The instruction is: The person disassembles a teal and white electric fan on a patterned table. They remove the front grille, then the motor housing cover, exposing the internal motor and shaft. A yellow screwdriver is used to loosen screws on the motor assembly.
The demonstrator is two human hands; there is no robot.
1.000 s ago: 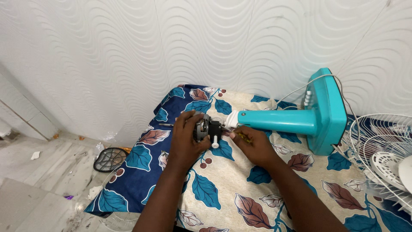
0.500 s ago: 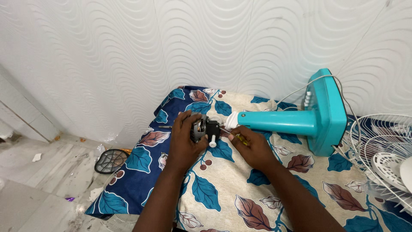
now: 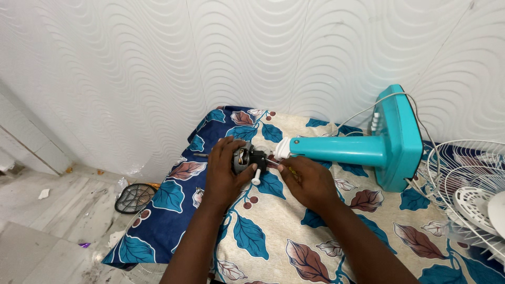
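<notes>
Both hands, left hand [image 3: 223, 173] gripping the fan motor [image 3: 246, 158], right hand [image 3: 309, 181] pinching a screwdriver [image 3: 277, 162], shifted slightly left.

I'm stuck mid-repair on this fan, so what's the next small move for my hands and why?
Probably keep the left hand clamped on the motor and press the screwdriver in the right hand squarely into the motor housing. Its tip already meets the motor beside the teal stand, which lies loose on the cloth, so it could shift.

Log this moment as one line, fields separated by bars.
left hand: grips fan motor | right hand: holds screwdriver at motor | teal fan stand: lying on floral cloth | wire guard: right edge
</notes>
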